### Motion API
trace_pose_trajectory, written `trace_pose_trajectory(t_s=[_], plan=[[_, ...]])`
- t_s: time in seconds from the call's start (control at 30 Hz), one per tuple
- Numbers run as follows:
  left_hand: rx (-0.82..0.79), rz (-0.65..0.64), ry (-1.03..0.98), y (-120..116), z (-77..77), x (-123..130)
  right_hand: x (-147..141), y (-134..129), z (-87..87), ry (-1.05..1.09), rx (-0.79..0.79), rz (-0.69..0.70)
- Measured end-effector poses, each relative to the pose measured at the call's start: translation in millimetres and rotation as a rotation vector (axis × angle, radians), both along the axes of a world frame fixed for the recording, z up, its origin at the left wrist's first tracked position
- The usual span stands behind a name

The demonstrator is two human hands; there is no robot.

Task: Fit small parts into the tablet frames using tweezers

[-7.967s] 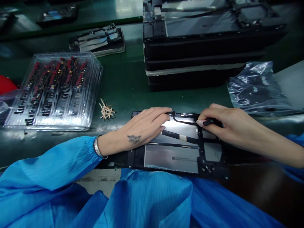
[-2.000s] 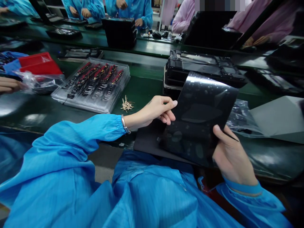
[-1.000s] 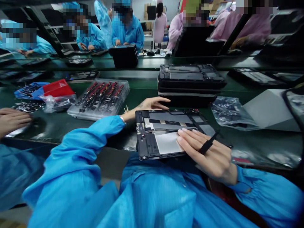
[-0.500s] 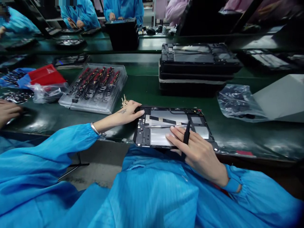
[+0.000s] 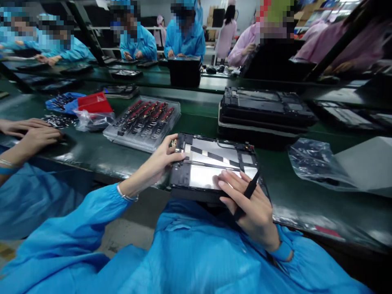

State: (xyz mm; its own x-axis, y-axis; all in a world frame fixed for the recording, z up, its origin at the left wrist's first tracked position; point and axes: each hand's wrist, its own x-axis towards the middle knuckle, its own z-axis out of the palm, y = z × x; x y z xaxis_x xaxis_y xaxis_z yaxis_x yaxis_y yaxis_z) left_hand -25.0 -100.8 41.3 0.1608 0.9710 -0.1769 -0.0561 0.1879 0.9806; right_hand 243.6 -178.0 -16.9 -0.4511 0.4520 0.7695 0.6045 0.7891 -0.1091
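Note:
An opened tablet-like device (image 5: 203,175) with silver panels and a black frame is tilted up at the bench's front edge. My left hand (image 5: 161,159) grips its left side, thumb on top and fingers at the edge. Across the device's lower right lies my right hand (image 5: 252,204), its fingertips on the silver panel. A black tweezers-like tool (image 5: 251,185) is held in that hand, between the fingers. The underside of the device and some fingers of my left hand are hidden.
Behind the device stands a stack of similar units (image 5: 266,110). A clear tray (image 5: 143,122) of small parts, a red bin (image 5: 93,104) and a plastic bag (image 5: 318,163) lie around. Another person's hands (image 5: 33,136) rest at the left; more people sit across.
The view has tipped upward. The device's near side now shows more thickness and it looks raised off the bench, with my left hand wrapped further round its left edge.

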Motion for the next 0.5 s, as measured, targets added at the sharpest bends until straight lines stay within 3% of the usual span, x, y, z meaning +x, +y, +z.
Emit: trace_pose_trajectory(t_s=[0.13,0.23,0.37,0.5], plan=[[0.147,0.284,0.057,9.1,32.7,-54.1,1.6,12.3,10.7,0.017,0.046,0.107],[0.312,0.438,0.145,38.3,65.6,-93.1,13.1,25.6,16.5,0.008,0.053,0.121],[0.406,0.555,0.232,116.9,97.5,-115.5,35.7,49.8,24.1,-0.005,0.097,0.079],[0.425,0.542,0.225,221.1,105.0,-94.5,59.8,73.4,25.3,-0.012,0.116,-0.001]])
